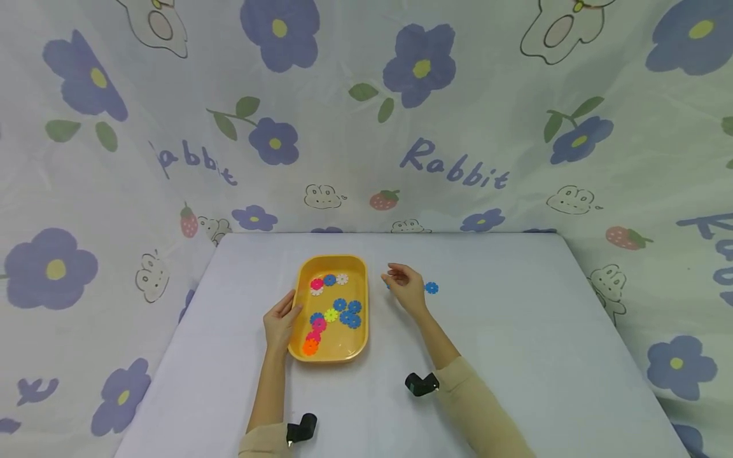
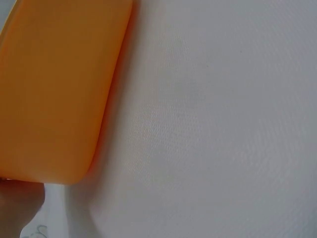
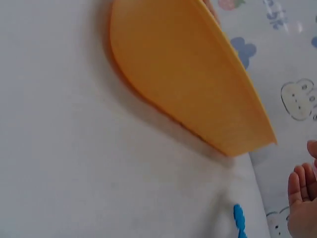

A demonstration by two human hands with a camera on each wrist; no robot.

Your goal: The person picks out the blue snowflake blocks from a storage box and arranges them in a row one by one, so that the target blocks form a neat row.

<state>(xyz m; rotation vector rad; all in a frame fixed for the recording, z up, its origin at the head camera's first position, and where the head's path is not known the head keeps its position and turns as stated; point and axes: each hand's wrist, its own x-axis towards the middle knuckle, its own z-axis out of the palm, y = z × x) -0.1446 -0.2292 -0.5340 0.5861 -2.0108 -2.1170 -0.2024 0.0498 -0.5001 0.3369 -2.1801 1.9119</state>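
Note:
A yellow tray (image 1: pixel 361 340) holds several small flower-shaped plastic discs in blue, pink, white, yellow-green and orange. My left hand (image 1: pixel 279 322) grips its left rim, thumb on top and fingers along the outer wall; in the left wrist view only part of that hand (image 2: pixel 19 206) shows beside the tray. To the right of the tray is my right hand (image 1: pixel 405 286), fingers bent, over the table. A pink sliver shows by its thumb at the right wrist view's edge, too cut off to identify. Blue discs (image 1: pixel 432 288) lie beside and partly behind this hand.
A white cloth (image 1: pixel 515 318) covers the table. Behind and at both sides hangs a curtain (image 1: pixel 366 165) printed with flowers and rabbits. Dark wrist cameras (image 1: pixel 422 384) stick out from both sleeves.

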